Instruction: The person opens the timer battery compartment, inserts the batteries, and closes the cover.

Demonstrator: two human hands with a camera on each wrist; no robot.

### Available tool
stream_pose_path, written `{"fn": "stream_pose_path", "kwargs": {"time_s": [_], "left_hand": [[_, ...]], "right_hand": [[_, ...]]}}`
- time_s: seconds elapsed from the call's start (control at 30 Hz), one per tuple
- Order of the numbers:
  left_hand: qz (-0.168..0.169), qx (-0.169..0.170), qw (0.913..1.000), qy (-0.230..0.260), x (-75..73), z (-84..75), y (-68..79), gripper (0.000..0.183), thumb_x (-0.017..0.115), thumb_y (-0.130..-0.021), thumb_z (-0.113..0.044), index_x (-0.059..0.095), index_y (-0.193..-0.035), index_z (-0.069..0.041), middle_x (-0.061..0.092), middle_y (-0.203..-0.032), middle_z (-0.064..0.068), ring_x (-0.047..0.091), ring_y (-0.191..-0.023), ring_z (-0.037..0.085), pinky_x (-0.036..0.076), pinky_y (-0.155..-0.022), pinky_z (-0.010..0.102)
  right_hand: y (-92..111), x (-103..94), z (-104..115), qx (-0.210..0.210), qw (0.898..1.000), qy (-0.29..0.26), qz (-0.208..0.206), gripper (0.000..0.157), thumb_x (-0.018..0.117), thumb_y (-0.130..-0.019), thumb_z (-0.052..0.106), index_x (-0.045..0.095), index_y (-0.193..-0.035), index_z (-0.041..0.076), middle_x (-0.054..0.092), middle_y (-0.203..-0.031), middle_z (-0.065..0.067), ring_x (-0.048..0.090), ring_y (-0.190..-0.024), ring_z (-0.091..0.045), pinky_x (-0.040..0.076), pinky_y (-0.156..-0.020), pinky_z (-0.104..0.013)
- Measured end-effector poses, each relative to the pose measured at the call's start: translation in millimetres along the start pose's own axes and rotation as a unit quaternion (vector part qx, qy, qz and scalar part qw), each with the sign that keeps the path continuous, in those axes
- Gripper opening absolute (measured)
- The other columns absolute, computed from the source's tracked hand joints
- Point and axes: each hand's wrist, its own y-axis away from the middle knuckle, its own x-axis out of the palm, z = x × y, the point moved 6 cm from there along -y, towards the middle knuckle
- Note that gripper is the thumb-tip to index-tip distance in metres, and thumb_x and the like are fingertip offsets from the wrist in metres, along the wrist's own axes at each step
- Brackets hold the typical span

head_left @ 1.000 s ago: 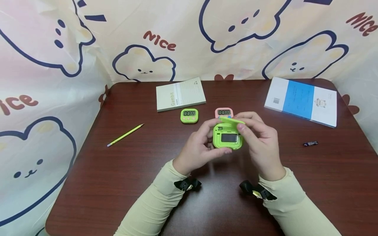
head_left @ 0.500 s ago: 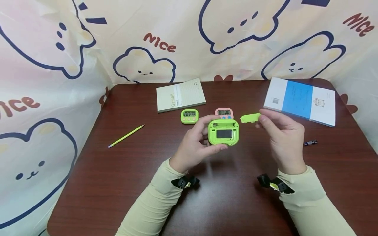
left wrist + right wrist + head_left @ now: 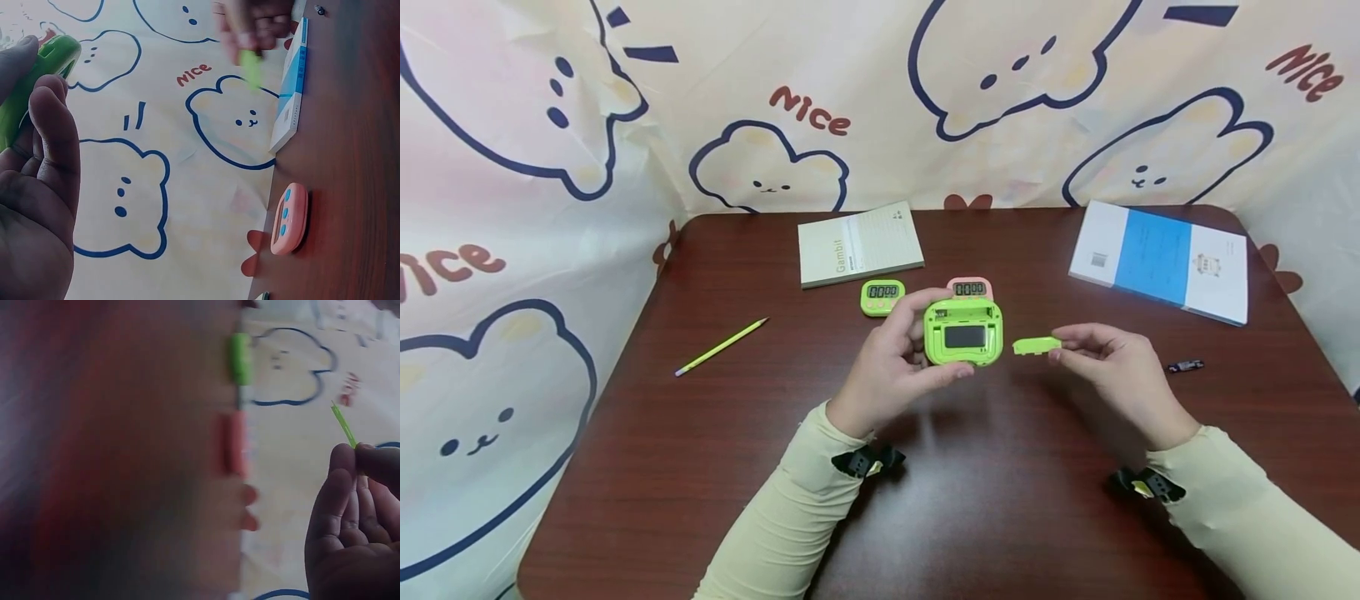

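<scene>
My left hand grips a green digital timer by its left side, thumb below and index finger along the top. The timer's back faces me, with its battery compartment uncovered along the upper edge. To the right, my right hand pinches one end of the thin green battery cover between thumb and fingertips, apart from the timer. In the right wrist view the cover shows edge-on above the fingertips. A black battery lies on the table beyond my right hand.
Behind the held timer stand a second green timer and a pink timer, both partly overlapped. A notepad lies at the back, a blue-and-white book at the back right. A yellow-green pencil lies at the left.
The battery cover was lifted at the timer's top, then came away in my right hand, which moved right and then lower. My left hand shifted slightly left with the timer.
</scene>
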Motion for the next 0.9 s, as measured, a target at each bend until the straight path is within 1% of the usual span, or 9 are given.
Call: {"fn": "stream_pose_path", "kwargs": {"time_s": [0.1,0.17,0.23,0.33,0.43,0.57,0.7,0.77,0.9], "left_hand": [[-0.002,-0.001,1.0000,0.001,-0.8,-1.3,0.6,0.076,0.081,-0.079,0.007,0.040,-0.142,-0.007,0.070,-0.116,0.016,0.070,-0.089,0.016,0.057,-0.064,0.032],[-0.003,0.001,1.0000,0.000,-1.2,-2.1,0.8,0.077,0.081,-0.080,0.007,0.040,-0.143,-0.008,0.070,-0.116,0.017,0.070,-0.090,0.015,0.057,-0.065,0.033],[-0.003,0.004,1.0000,0.001,-1.6,-3.1,0.9,0.077,0.081,-0.079,0.008,0.039,-0.143,-0.008,0.070,-0.116,0.017,0.070,-0.089,0.016,0.057,-0.064,0.033],[-0.003,0.010,0.9999,0.004,-2.0,-4.0,0.4,0.078,0.081,-0.079,0.009,0.040,-0.142,-0.007,0.070,-0.115,0.018,0.069,-0.088,0.016,0.056,-0.063,0.032],[-0.003,0.012,0.9999,0.008,-2.5,-4.1,0.1,0.078,0.081,-0.078,0.009,0.040,-0.142,-0.007,0.070,-0.114,0.018,0.069,-0.088,0.017,0.056,-0.063,0.031],[-0.003,0.009,0.9999,0.012,-2.5,-3.8,-0.2,0.077,0.080,-0.078,0.010,0.040,-0.142,-0.007,0.070,-0.114,0.018,0.070,-0.089,0.017,0.056,-0.064,0.032],[-0.003,0.009,0.9999,0.013,-2.8,-4.2,-0.1,0.077,0.080,-0.078,0.010,0.040,-0.142,-0.007,0.070,-0.115,0.019,0.070,-0.090,0.017,0.057,-0.065,0.033],[-0.004,0.008,0.9999,0.014,-3.0,-4.5,0.0,0.077,0.080,-0.078,0.010,0.040,-0.142,-0.007,0.070,-0.115,0.019,0.070,-0.090,0.017,0.058,-0.065,0.033],[-0.003,0.009,0.9998,0.017,-3.0,-4.2,0.0,0.077,0.080,-0.078,0.011,0.040,-0.142,-0.006,0.070,-0.116,0.019,0.070,-0.090,0.017,0.058,-0.066,0.033]], "right_hand": [[-1,6.9,-14,0.015,0.999,0.004,0.044,0.028,0.077,-0.091,0.021,0.072,-0.114,0.005,0.074,-0.098,-0.010,0.069,-0.080,-0.010,0.054,-0.067,-0.020],[-1,11.9,-22,0.021,0.997,0.011,0.068,0.028,0.076,-0.091,0.019,0.071,-0.114,0.004,0.075,-0.098,-0.010,0.070,-0.081,-0.010,0.054,-0.068,-0.020],[0,16.3,-28,0.022,0.996,0.027,0.082,0.029,0.077,-0.091,0.017,0.070,-0.115,0.003,0.075,-0.098,-0.010,0.070,-0.083,-0.009,0.053,-0.069,-0.019],[1,19.7,-33,0.015,0.994,0.060,0.092,0.033,0.077,-0.090,0.017,0.070,-0.120,0.003,0.075,-0.098,-0.007,0.068,-0.084,-0.007,0.052,-0.071,-0.018],[1,19.8,-33,-0.002,0.991,0.091,0.098,0.034,0.078,-0.090,0.018,0.072,-0.120,0.003,0.075,-0.097,-0.005,0.066,-0.085,-0.010,0.051,-0.071,-0.020],[-3,18.3,-34,-0.021,0.984,0.139,0.111,0.026,0.078,-0.089,0.019,0.076,-0.112,0.007,0.074,-0.092,0.001,0.063,-0.082,-0.013,0.050,-0.071,-0.024],[-6,16.9,-33,-0.046,0.974,0.183,0.123,0.021,0.077,-0.089,0.018,0.076,-0.109,0.010,0.071,-0.085,0.006,0.059,-0.075,-0.013,0.049,-0.068,-0.027],[-8,16.9,-31,-0.058,0.971,0.194,0.131,0.020,0.077,-0.089,0.017,0.075,-0.109,0.011,0.068,-0.082,0.007,0.057,-0.073,-0.013,0.048,-0.065,-0.027],[-11,18.3,-33,-0.059,0.968,0.197,0.145,0.018,0.076,-0.090,0.016,0.075,-0.107,0.012,0.066,-0.080,0.007,0.054,-0.071,-0.013,0.045,-0.063,-0.027]]}}
